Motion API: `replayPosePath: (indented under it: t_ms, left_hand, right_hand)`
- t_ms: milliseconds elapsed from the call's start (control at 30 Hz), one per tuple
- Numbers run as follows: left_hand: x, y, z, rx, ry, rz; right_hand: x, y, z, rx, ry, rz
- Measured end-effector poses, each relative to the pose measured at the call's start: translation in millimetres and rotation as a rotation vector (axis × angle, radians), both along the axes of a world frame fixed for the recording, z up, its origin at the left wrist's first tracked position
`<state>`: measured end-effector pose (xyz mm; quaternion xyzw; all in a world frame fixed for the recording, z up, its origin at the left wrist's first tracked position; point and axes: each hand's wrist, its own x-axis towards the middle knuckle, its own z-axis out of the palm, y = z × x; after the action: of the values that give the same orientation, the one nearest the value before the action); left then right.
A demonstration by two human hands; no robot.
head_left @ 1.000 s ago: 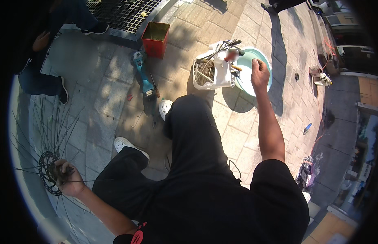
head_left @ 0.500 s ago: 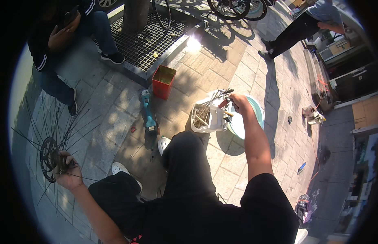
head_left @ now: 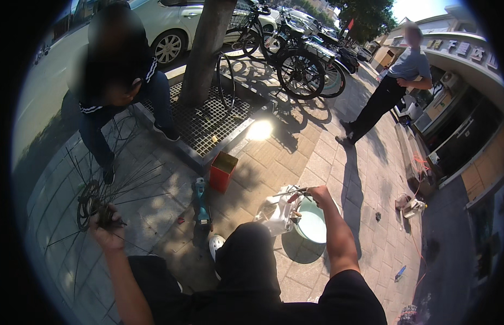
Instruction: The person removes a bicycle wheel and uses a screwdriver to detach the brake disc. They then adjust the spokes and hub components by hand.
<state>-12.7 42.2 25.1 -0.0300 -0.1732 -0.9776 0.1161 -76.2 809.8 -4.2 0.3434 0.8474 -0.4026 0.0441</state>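
My left hand is closed around a dark wheel hub at the left. Long loose-ended spokes fan out from the hub, and a brake disc sits on its far side. My right arm reaches forward, and my right hand is closed over the right edge of a white container. Next to its fingertips is a red-handled tool, its kind not clear. Thin metal rods lie across the container's top. Behind my wrist stands a pale green basin.
A teal power tool and a red square bin stand on the paving ahead. One person sits by the tree grate; another person stands at the far right. Parked bicycles are behind. An orange cord runs along the right.
The view has tilted up, so the car, bicycles and shopfront now show. My left hand still grips the hub, and my right hand remains at the white container.
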Motion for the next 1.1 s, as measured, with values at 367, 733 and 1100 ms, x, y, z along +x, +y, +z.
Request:
replayPosePath:
  t_ms: [367, 733, 1100]
  left_hand:
    - [1.6, 4.4, 4.3, -0.073, -0.058, 0.113]
    - [3.2, 34.3, -26.2, -0.360, 0.103, 0.176]
    - [9.4, 49.0, 6.1, -1.010, 0.158, 0.455]
  right_hand:
    - [-27.1, -41.1, 182.6, 0.554, -0.086, 0.584]
    - [67.7, -235.7, 171.9, -0.731, 0.603, 0.575]
    - [71.7, -397.5, 301.4, -0.204, 0.516, 1.001]
